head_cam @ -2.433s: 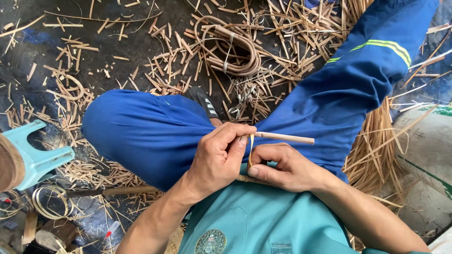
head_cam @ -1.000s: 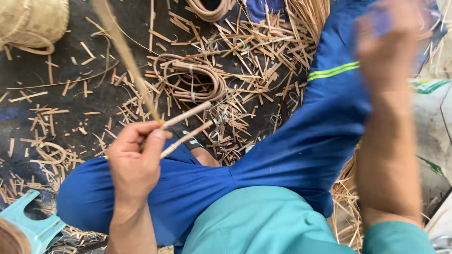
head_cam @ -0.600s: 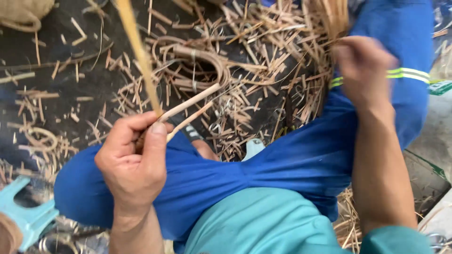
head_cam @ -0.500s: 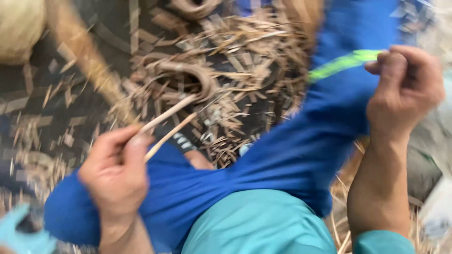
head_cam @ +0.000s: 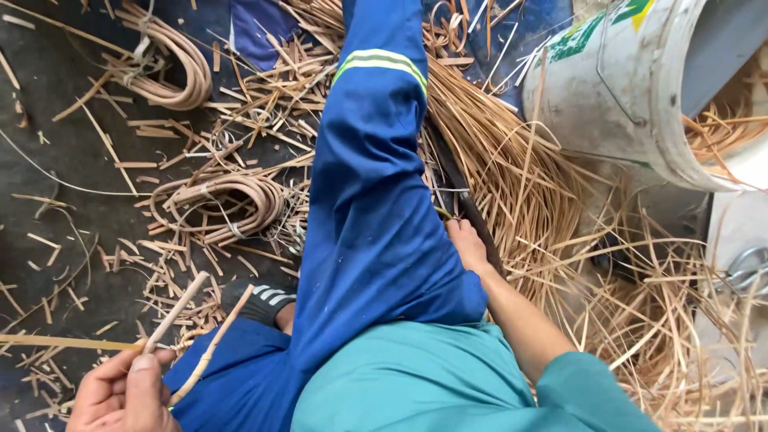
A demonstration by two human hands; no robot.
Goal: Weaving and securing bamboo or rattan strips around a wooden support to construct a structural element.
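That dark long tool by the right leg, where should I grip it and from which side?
Take the dark tool at its near end, where the right hand already rests, coming from the right side. It lies lengthwise tight against the blue trouser leg, so the left is blocked, and its far end seems buried in the cane strips.

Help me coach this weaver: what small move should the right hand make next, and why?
Probably close the right hand on the dark long tool it touches beside the blue trouser leg and lift it out of the strips. The left hand already holds the cane pieces raised.
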